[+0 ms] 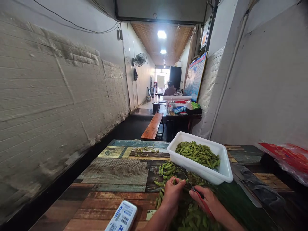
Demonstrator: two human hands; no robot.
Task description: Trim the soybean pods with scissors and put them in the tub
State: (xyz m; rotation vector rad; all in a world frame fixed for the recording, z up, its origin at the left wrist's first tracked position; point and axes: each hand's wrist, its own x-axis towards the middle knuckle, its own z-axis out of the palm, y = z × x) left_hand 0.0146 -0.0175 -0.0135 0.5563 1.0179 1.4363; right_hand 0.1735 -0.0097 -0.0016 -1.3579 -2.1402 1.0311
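Observation:
Thumb and fingers of my left hand (pixel 173 192) pinch a green soybean pod (pixel 175 181) over the table. My right hand (pixel 206 199) is wrapped around the red handles of a pair of scissors (pixel 197 192), whose blades point up and left, close to my left fingers. Loose pods (pixel 166 169) lie in a small heap just beyond my left hand. More pods (pixel 192 216) are spread below and between my wrists. A white plastic tub (pixel 201 172) holding many pods (pixel 197 153) stands behind my right hand.
A white box with blue print (pixel 122 216) lies at the front left of the wood-patterned table (pixel 120 173). Trimmed scraps (pixel 141 150) litter the far edge. Red plastic packaging (pixel 287 158) sits at right. Beyond are a wooden bench (pixel 153 125), another loaded table and a seated person (pixel 169 89).

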